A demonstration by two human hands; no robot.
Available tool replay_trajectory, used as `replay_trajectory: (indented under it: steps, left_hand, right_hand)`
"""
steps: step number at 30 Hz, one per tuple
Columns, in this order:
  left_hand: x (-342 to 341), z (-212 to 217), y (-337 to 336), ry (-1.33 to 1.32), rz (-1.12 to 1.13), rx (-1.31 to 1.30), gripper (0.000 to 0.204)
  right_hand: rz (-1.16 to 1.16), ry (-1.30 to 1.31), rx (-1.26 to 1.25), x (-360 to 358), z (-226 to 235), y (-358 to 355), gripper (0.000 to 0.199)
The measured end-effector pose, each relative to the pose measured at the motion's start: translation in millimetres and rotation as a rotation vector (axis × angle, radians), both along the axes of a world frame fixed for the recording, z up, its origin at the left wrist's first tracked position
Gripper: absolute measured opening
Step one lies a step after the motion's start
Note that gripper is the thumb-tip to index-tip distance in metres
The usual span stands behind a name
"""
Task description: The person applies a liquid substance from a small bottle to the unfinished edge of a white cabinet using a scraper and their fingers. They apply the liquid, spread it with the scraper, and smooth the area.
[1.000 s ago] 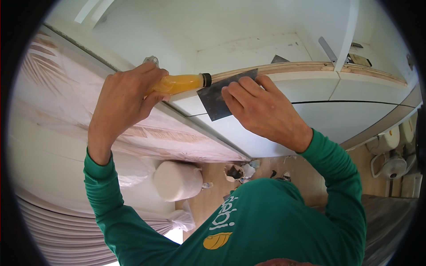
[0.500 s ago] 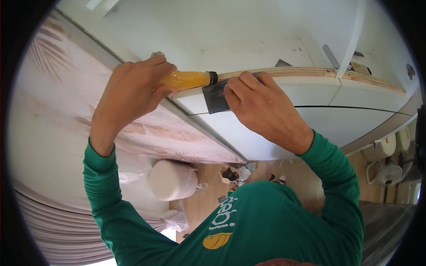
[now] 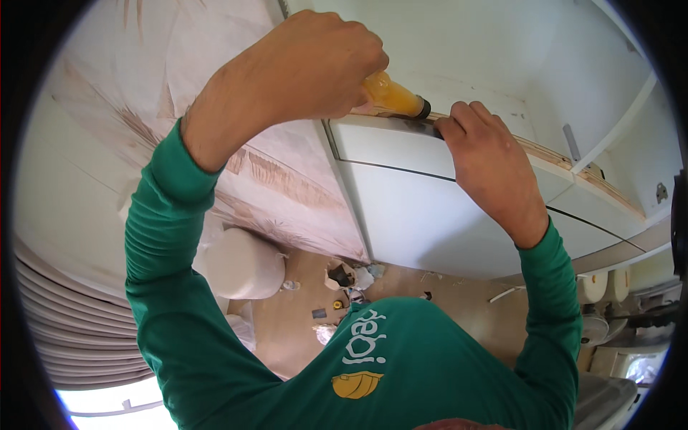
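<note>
L hand (image 3: 315,68) wrapped round amber bottle (image 3: 390,94) | bottle now slanted cap-down to right, was near level; at cabinet's wood edge (image 3: 545,153), cap near R hand (image 3: 491,161) | R fingers curled, dark plate now obscured, can't tell hold

The bottle (image 3: 389,94) looks like clear, shiny plastic, and its black cap (image 3: 424,109) seems to be plastic too. Cabinet edge (image 3: 546,153) is bare wood, kinda rough-looking, while the white drawer front (image 3: 401,201) is super smooth with a soft sheen. Green shirt (image 3: 430,344) is matt cloth, curtain (image 3: 72,330) is pleated fabric, and the floor (image 3: 287,330) looks like smooth wood or laminate, can't tell which.
</note>
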State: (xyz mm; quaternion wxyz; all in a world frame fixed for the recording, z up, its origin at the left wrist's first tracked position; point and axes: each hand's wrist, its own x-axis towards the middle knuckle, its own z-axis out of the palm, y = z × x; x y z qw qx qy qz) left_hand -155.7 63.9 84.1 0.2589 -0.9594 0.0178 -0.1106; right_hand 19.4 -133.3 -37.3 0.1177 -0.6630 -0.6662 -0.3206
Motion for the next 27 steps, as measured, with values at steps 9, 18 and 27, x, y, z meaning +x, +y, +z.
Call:
replay_trajectory:
  steps: [9,18,27]
  left_hand:
    - [-19.9,22.8,-22.4,-0.013,0.018,-0.055,0.016]
    - [-16.9,-11.3,0.0,-0.089,0.022,0.018,0.025]
    - [-19.1,-16.4,-12.0,-0.143,0.014,0.084,0.017]
  right_hand:
    - [0.003,0.068,0.077,-5.2,0.7,-12.6,0.018]
    - [0.02,-0.011,-0.05,-10.5,2.9,3.9,0.013]
    - [0.019,-0.092,-0.044,-17.2,0.2,10.4,0.013]
